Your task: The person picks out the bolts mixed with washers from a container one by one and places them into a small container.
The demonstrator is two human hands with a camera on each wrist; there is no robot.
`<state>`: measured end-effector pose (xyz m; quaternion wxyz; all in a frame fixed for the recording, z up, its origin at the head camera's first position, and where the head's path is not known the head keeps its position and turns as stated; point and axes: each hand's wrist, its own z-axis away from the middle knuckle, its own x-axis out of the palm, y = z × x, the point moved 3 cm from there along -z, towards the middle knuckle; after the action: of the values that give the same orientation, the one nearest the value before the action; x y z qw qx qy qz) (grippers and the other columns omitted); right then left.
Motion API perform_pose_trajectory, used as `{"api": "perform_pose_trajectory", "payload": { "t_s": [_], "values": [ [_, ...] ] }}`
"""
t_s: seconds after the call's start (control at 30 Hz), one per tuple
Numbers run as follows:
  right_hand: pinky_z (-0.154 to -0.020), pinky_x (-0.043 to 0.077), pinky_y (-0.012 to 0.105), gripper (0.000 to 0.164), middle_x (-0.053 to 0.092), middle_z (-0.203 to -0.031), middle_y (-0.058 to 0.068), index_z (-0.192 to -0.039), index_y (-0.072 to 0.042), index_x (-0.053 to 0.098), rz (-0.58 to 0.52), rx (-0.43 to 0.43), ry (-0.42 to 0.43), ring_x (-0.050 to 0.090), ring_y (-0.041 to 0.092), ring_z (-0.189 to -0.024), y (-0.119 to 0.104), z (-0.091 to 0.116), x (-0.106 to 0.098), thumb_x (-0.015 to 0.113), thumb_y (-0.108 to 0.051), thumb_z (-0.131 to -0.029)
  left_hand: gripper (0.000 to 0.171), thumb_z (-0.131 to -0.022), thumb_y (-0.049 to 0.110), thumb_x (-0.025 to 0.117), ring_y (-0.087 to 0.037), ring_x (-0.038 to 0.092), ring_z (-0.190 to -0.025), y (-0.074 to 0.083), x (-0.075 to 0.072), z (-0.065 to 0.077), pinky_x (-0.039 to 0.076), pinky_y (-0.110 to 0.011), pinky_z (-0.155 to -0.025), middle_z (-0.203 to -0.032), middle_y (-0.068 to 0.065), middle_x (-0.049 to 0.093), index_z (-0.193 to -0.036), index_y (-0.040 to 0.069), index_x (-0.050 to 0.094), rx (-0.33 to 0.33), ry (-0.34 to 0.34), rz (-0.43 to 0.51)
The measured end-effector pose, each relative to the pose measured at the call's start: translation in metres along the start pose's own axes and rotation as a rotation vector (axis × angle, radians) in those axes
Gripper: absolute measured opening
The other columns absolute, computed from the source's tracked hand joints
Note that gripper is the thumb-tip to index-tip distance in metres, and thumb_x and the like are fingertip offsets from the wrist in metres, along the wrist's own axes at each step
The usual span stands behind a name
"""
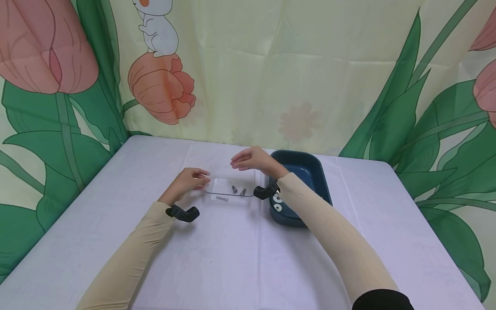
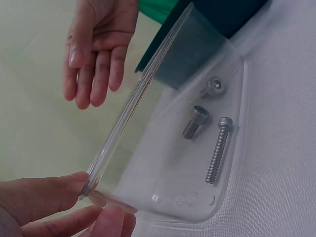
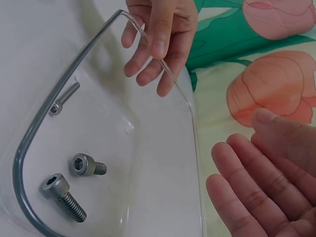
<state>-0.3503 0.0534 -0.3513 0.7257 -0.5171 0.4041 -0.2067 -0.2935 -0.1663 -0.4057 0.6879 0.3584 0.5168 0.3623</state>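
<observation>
A clear plastic box [image 1: 228, 183] stands on the white cloth, with three socket-head screws inside. One screw [image 2: 218, 150] is long and thin; a short thick screw [image 2: 195, 122] and another thick screw [image 3: 64, 196] lie near it. My left hand [image 1: 189, 183] pinches the box's left rim, its thumb on the edge and the fingers against the wall. Over the far right part of the box hovers my right hand [image 1: 255, 159], palm down. Its fingers [image 3: 256, 182] are extended, loosely bent, with nothing between them.
Right of the clear box is a dark blue tray [image 1: 323, 189], partly covered by my right forearm. White eye-like round spots [image 1: 277, 207] show at its near left. A floral curtain [image 1: 248, 77] hangs behind the table [image 1: 217, 258].
</observation>
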Motion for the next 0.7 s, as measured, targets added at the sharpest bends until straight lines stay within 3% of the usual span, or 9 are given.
{"api": "perform_pose_trajectory", "payload": {
  "t_s": [0.3, 0.53, 0.7],
  "values": [
    [-0.094, 0.052, 0.034, 0.036, 0.061, -0.123, 0.021, -0.120, 0.002, 0.060, 0.015, -0.022, -0.034, 0.063, 0.024, -0.110, 0.001, 0.004, -0.005, 0.066, -0.008, -0.086, 0.042, -0.091, 0.016, 0.061, -0.018, 0.059, -0.095, 0.000, 0.000, 0.000, 0.055, -0.026, -0.085, -0.115, -0.018, 0.057, -0.128, -0.002, 0.054, 0.006, 0.001, -0.001],
    [-0.102, 0.044, 0.049, 0.040, 0.057, -0.128, 0.024, -0.123, 0.002, 0.057, -0.047, -0.011, -0.052, 0.057, 0.032, -0.117, 0.004, 0.008, -0.010, 0.067, -0.008, -0.086, 0.042, -0.091, 0.016, 0.061, -0.017, 0.059, -0.095, 0.000, -0.001, 0.001, 0.055, -0.026, -0.085, -0.115, -0.018, 0.057, -0.128, -0.002, 0.053, 0.003, -0.004, -0.001],
    [-0.103, 0.042, 0.049, 0.041, 0.056, -0.128, 0.023, -0.125, 0.002, 0.055, -0.060, -0.007, -0.045, 0.054, 0.036, -0.120, 0.003, 0.015, -0.017, 0.066, -0.007, -0.086, 0.042, -0.091, 0.015, 0.061, -0.016, 0.059, -0.094, 0.000, -0.001, 0.001, 0.055, -0.026, -0.085, -0.114, -0.018, 0.058, -0.128, -0.003, 0.053, 0.016, -0.004, 0.001]
  ]
}}
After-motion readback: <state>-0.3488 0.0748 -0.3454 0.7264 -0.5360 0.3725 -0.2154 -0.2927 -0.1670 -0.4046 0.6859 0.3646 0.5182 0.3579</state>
